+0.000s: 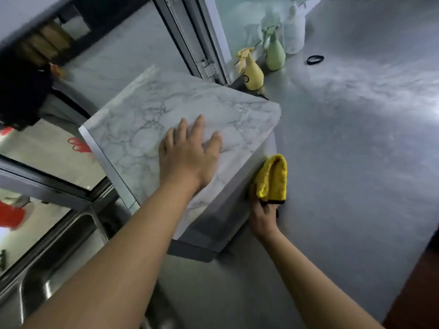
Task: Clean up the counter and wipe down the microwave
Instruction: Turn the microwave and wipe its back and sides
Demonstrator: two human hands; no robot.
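Two bare forearms reach forward. Left hand [190, 153] lies flat, fingers straight and spread, on top of the marble-patterned white microwave [166, 119] standing on the grey counter [344, 143]. Right hand [262, 214] grips a folded yellow microfibre cloth [273, 179] against the microwave's side. Yellow spray bottle [253, 72] and green spray bottle [275, 52] stand by the window.

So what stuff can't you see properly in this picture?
- Microwave front: head view, faces away, only the marbled top and one side show.
- Right hand fingers: head view, hidden behind the yellow cloth it grips.
- Clear bottle: head view, blurred against the window.
- Sink: head view, cut off by the left edge.
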